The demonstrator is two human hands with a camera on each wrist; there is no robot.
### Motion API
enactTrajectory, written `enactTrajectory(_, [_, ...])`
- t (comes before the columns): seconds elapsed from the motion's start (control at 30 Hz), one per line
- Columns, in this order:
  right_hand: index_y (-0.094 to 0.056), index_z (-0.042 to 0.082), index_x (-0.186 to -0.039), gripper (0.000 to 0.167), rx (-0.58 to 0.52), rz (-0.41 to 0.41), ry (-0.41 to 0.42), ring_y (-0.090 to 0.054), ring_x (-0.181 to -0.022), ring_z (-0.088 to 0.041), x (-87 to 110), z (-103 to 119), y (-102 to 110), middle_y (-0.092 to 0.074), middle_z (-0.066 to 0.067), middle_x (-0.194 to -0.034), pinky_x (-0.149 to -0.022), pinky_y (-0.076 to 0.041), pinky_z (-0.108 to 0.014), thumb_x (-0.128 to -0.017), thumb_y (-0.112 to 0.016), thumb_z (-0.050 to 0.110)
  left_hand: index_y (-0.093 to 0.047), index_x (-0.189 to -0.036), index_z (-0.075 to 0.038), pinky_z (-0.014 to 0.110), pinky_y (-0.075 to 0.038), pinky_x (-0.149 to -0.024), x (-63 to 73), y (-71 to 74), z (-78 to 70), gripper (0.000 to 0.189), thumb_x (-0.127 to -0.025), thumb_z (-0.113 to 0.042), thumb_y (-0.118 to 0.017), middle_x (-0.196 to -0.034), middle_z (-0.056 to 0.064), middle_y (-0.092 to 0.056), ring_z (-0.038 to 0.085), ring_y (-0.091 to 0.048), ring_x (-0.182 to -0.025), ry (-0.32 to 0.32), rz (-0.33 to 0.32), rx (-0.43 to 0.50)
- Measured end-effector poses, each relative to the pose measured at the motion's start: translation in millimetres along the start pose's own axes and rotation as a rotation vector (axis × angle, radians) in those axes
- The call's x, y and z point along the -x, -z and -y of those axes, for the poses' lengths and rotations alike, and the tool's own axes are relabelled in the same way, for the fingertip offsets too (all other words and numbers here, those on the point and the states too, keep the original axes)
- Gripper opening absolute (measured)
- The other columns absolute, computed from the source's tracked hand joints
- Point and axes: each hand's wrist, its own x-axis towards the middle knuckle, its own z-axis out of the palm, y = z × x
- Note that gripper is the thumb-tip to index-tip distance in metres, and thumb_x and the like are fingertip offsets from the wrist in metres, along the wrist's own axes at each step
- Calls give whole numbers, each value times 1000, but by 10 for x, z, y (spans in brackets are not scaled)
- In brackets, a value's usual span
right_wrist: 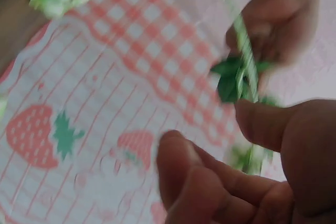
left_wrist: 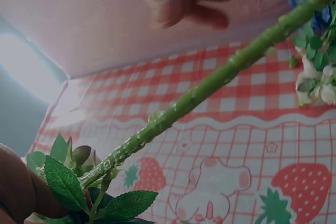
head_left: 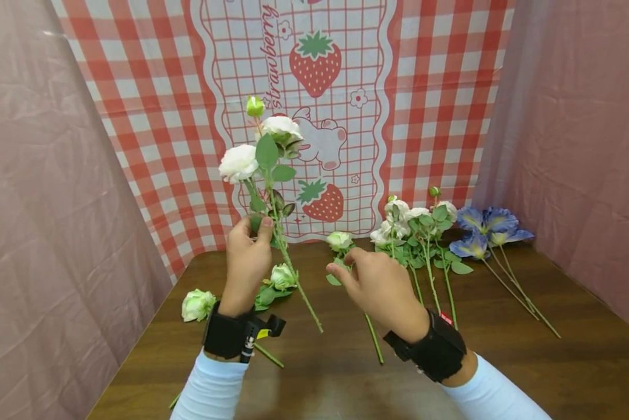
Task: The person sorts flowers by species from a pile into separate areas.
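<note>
My left hand (head_left: 248,248) pinches an artificial white rose stem (head_left: 293,268) between thumb and fingers, raised above the table. Two white blooms (head_left: 239,163) and a green bud (head_left: 255,107) top this spray, and its lower end slants down to the right. In the left wrist view the green stem (left_wrist: 194,95) crosses diagonally, with leaves (left_wrist: 65,182) by the fingers. To the right, apart from the stem, my right hand (head_left: 380,286) hovers with loosely bent fingers and nothing between them. Behind it lies a pale green rose (head_left: 339,240), partly hidden by the hand.
Several white rose sprays (head_left: 419,227) lie at the table's back right, beside blue irises (head_left: 485,224). Pale green roses (head_left: 198,305) lie around my left wrist. A strawberry-patterned cloth (head_left: 314,116) hangs behind the brown table (head_left: 335,373), with pink curtains (head_left: 582,146) at the sides.
</note>
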Motion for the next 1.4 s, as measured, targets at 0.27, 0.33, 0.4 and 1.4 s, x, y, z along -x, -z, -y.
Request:
enactTrajectory(0.27, [-74,12,-107,21,-89,-142,131,-57,-67,-9,101,225,-123,-67,3,-84,-61,-46,-25,-94,-77,28,-66,-108,-4,30,-38,-54,151,-193,-73,22,-107,-24,-57,-87,8,-55,20,-45,-59,-56,24,9])
enactTrajectory(0.33, [-75,12,-106,20,-102,-151,135,-58,-67,-9,110,247,-135,-69,2,-86,-61,-47,-25,-93,-78,27,-67,-110,-4,31,-40,-56,188,-240,-89,21,-106,-23,-58,-87,9,-59,21,-49,-62,-81,23,1])
enactTrajectory(0.4, [-75,12,-106,19,-112,-152,144,-57,-68,-8,122,255,-150,-69,3,-88,-62,-46,-24,-93,-78,26,-69,-112,-4,31,-42,-59,221,-286,-98,22,-106,-23,-60,-87,10,-61,21,-55,-67,-102,19,-11])
enactTrajectory(1.4, [-69,3,-101,8,-147,-218,240,-58,-69,-13,101,212,-22,-65,-4,-85,-63,-49,-28,-96,-72,10,-72,-121,-8,47,-51,-94,4,-44,67,33,-110,-30,-50,-116,8,-72,26,-65,-111,-69,343,-131])
